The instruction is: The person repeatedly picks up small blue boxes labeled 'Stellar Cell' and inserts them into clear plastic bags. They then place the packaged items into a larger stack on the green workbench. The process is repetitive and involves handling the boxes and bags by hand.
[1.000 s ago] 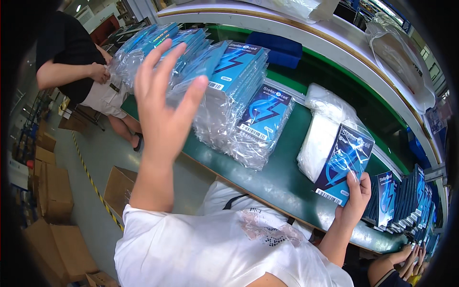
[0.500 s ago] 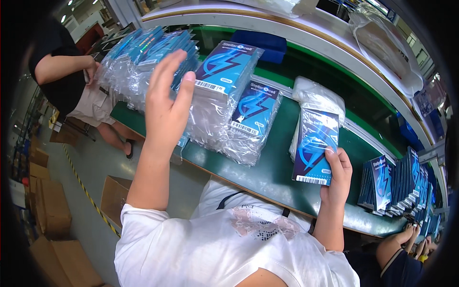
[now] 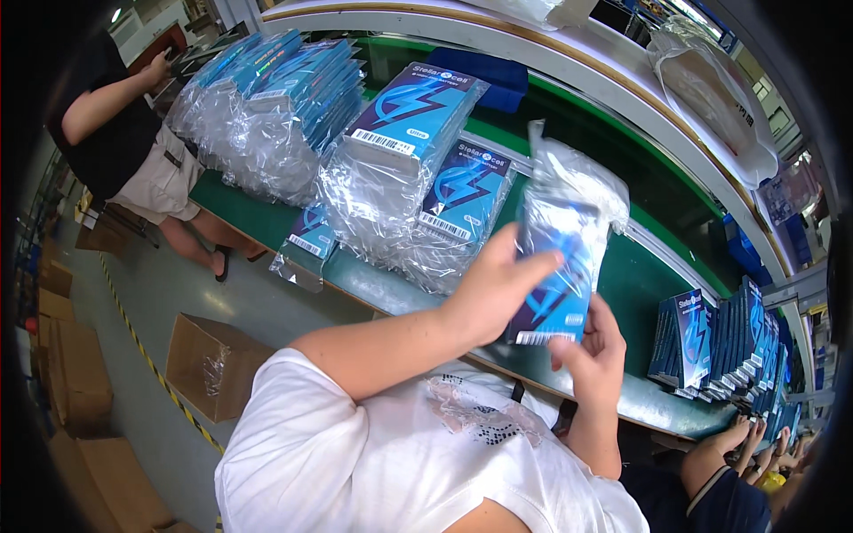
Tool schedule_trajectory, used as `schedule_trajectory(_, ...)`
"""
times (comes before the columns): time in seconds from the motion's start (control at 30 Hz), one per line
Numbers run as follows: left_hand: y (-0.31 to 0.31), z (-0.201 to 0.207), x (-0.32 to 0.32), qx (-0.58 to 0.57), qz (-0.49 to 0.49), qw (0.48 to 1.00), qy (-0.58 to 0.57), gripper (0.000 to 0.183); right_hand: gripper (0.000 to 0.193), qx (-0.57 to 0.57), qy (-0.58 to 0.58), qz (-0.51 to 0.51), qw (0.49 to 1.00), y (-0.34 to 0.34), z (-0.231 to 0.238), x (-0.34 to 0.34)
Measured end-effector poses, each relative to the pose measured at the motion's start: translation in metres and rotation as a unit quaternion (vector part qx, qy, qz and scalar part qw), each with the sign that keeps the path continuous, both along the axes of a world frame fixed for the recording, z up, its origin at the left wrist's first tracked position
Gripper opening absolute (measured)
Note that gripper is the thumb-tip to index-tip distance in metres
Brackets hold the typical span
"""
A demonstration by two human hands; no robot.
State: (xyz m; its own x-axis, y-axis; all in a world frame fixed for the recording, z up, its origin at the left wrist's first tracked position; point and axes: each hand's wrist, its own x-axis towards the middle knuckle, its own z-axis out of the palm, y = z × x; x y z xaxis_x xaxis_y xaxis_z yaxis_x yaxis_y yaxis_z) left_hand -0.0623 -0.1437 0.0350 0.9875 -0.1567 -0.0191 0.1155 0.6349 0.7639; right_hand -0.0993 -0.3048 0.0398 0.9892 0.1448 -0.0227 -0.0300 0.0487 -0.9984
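Note:
A flat blue box [image 3: 558,293] with a lightning-bolt design is tilted between my hands above the green bench [image 3: 622,333]. My left hand [image 3: 498,289] grips its left side, thumb across the front and fingers hidden behind. At the lower right corner, my right hand [image 3: 593,351] pinches the box between thumb and fingers. Clear plastic bags [image 3: 577,173] lie just behind the box's upper end; one loose edge sticks up. Blur hides whether the box is inside a bag. Left of my hands stand bagged boxes, a tall stack [image 3: 413,107] and a lower one [image 3: 466,191].
More bagged boxes [image 3: 284,84] are piled at the far left, with a single one [image 3: 311,233] near the bench edge. Unbagged boxes [image 3: 689,342] stand in rows at right, beside other people's hands [image 3: 755,449]. An open carton [image 3: 213,364] sits on the floor; a co-worker [image 3: 124,133] stands left.
My left hand has come from the bagged stacks rightward onto the box and closed on it. The box has shifted slightly left. A bag edge has risen behind it. The co-worker's arm has lifted.

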Motion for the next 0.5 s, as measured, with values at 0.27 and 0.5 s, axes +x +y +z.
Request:
schedule_trajectory(0.27, -0.008, 0.009, -0.033, -0.035, -0.240, 0.969, 0.038, 0.037, 0.044, -0.200, -0.379, -0.166, 0.888, -0.015, 0.009, 0.010)
schedule_trajectory(0.5, 0.016, 0.018, -0.021, 0.108, -0.201, 0.970, 0.090, 0.046, 0.015, -0.023, -0.316, -0.187, 0.930, 0.012, 0.021, 0.007)
